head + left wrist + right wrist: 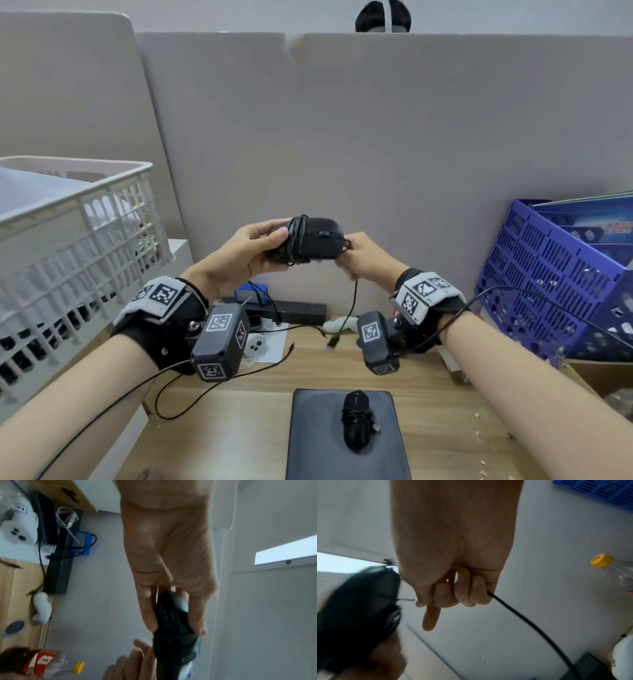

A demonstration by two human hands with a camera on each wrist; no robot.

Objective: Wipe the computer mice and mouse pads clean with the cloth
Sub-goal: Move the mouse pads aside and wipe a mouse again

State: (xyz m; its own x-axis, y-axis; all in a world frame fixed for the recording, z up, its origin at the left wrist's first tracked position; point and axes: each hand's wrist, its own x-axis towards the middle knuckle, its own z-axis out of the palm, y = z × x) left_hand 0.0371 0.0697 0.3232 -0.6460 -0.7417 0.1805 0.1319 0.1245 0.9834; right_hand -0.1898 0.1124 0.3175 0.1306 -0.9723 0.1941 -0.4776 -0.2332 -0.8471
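Note:
I hold a black wired mouse point(317, 241) up in front of the grey partition, its cable coiled round its body. My left hand point(250, 253) grips the mouse's left end, thumb on top; the left wrist view shows the fingers point(148, 609) clamped on the mouse point(173, 631). My right hand point(363, 255) pinches the mouse cable point(522, 622), curled fingers point(464, 592) closed round it, beside the mouse point(356, 615). The cable's plug point(333, 341) dangles above the desk. A second black mouse point(356, 423), also cable-wrapped, lies on a dark grey mouse pad point(308, 445) near the front edge. No cloth is in view.
A white slatted basket point(78, 246) stands at the left and a blue crate point(548, 274) at the right. White controllers point(257, 344), a black bar point(291, 308) and a small blue box point(250, 294) lie against the partition. A plastic bottle with a yellow cap point(601, 560) lies nearby.

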